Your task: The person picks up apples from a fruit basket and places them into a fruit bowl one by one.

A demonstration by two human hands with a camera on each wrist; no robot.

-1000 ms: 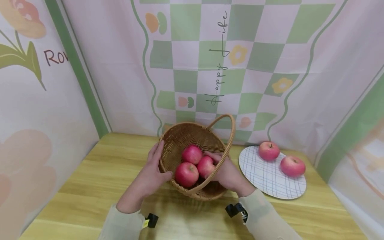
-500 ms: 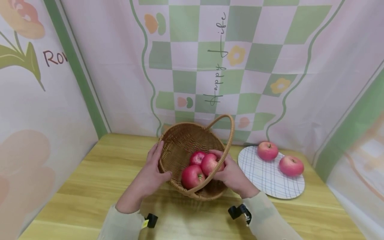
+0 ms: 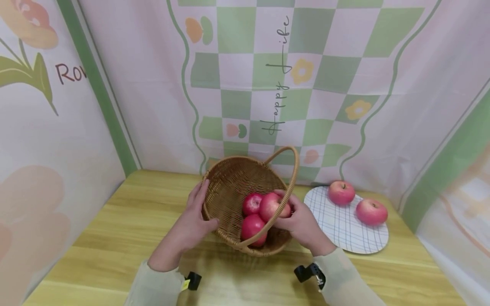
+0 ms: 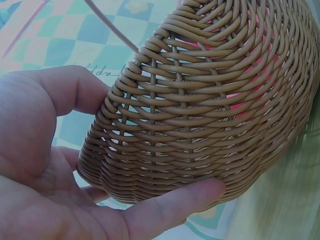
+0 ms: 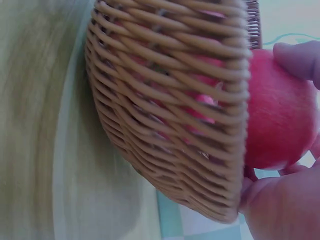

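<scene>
A wicker basket (image 3: 229, 178) with a hoop handle is tilted toward me on the wooden table. My left hand (image 3: 191, 221) grips its left rim, thumb inside and fingers round the outside wall (image 4: 200, 125). My right hand (image 3: 300, 221) holds a red apple (image 3: 272, 205) at the basket's right rim, lifted above two other apples (image 3: 252, 227) lying inside. In the right wrist view the held apple (image 5: 280, 115) sits just past the basket wall (image 5: 170, 110), a fingertip on top of it.
A round white plate (image 3: 337, 229) with a thin grid pattern lies to the right of the basket and carries two red apples (image 3: 341, 192). Patterned cloth walls close off the back and both sides. Bare wooden table (image 3: 115, 238) stretches to the left and front.
My right hand has raised one apple up and to the right, from among the others to the basket's right rim. The apples left inside shifted to the right. My left hand stayed put.
</scene>
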